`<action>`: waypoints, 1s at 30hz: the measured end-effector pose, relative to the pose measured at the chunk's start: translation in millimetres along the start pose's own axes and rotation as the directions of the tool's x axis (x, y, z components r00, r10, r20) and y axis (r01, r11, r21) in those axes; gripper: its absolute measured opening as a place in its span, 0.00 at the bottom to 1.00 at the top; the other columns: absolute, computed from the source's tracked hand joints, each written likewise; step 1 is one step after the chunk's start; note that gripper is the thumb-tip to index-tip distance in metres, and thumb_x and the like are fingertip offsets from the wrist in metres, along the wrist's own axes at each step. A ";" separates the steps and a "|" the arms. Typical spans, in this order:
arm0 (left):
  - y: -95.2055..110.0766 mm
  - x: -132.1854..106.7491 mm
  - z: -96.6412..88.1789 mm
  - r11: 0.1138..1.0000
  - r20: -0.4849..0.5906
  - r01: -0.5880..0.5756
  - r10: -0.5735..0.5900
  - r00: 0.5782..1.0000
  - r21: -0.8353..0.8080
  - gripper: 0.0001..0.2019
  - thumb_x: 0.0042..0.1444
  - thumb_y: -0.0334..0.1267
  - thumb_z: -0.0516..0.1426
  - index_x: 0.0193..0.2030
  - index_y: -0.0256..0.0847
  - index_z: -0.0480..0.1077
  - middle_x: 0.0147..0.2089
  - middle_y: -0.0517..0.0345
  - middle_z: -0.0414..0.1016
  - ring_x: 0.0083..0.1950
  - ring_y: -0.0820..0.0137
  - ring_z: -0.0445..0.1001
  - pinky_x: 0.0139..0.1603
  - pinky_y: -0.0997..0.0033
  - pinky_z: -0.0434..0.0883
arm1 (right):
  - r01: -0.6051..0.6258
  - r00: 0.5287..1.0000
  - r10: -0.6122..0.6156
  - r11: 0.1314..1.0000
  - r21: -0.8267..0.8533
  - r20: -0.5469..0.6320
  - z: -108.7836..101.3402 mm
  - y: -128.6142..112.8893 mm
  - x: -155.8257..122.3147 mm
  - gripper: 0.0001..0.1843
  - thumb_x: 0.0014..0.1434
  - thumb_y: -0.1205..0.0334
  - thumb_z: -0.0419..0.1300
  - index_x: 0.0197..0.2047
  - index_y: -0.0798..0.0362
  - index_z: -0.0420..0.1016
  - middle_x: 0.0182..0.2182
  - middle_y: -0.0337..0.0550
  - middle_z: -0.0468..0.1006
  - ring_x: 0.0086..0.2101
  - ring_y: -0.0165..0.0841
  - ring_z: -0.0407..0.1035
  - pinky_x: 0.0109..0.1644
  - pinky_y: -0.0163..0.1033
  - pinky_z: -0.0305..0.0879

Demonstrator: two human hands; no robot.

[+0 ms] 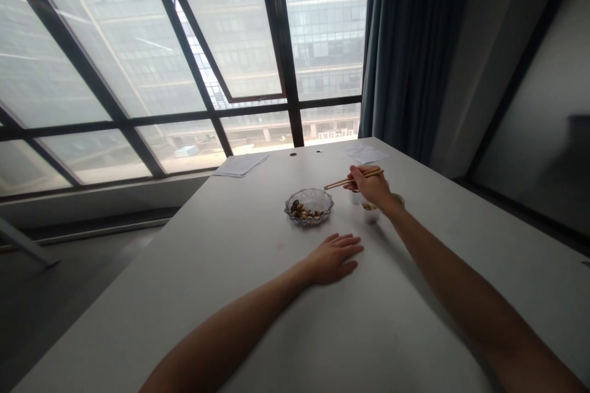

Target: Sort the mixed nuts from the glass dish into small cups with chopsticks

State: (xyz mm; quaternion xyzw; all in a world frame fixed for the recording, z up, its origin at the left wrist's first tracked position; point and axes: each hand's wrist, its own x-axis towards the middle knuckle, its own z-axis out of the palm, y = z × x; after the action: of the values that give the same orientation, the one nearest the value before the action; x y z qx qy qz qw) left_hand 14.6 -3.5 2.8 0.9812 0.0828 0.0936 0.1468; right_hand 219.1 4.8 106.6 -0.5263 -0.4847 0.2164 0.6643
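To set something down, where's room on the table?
Bare table lies left of the glass bowl, below the papers, and right of the small cups, past the right arm. It's crowded between bowl and cups, under the right hand with its chopsticks.

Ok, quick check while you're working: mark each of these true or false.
1. The right hand holds chopsticks. True.
2. The left hand grips the glass bowl. False: it lies flat on the white table, apart from the bowl.
3. Brown nuts lie in the bowl. True, though they are too small to identify exactly.
4. A white cup stands left of the bowl. False: it stands right of the bowl.
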 end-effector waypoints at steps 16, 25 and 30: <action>-0.7 -0.2 -2.4 1.000 0.006 0.000 0.000 1.000 -0.005 0.24 0.65 0.45 0.50 0.68 0.53 0.58 0.72 0.58 0.56 0.72 0.64 0.54 0.73 0.56 0.47 | -0.072 0.878 -0.010 0.986 -0.153 -0.478 -117.9 -5.0 44.5 0.17 0.63 0.62 0.60 0.22 0.54 0.70 0.17 0.43 0.75 0.18 0.33 0.75 0.24 0.32 0.77; 0.9 0.2 -3.0 1.000 0.007 0.008 -0.008 1.000 -0.012 0.24 0.65 0.45 0.50 0.68 0.53 0.58 0.72 0.58 0.57 0.73 0.63 0.53 0.73 0.56 0.48 | -0.160 0.911 0.050 0.958 -0.240 -0.408 -113.7 15.8 47.3 0.15 0.58 0.65 0.62 0.21 0.52 0.71 0.16 0.46 0.76 0.20 0.39 0.76 0.25 0.37 0.77; 0.6 -0.4 -3.0 1.000 0.004 0.007 -0.007 1.000 -0.017 0.24 0.66 0.46 0.50 0.68 0.53 0.58 0.72 0.58 0.57 0.73 0.64 0.53 0.73 0.55 0.48 | -0.075 0.911 -0.035 0.966 -0.247 -0.410 -109.0 5.3 45.6 0.15 0.59 0.62 0.62 0.22 0.53 0.72 0.18 0.45 0.77 0.21 0.38 0.77 0.24 0.35 0.77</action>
State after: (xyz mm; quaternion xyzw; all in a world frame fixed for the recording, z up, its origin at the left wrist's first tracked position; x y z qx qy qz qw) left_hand 13.7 -3.3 5.8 0.9799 0.0850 0.0919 0.1556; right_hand 335.1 -10.4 123.4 -0.6467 -0.3527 0.0429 0.6749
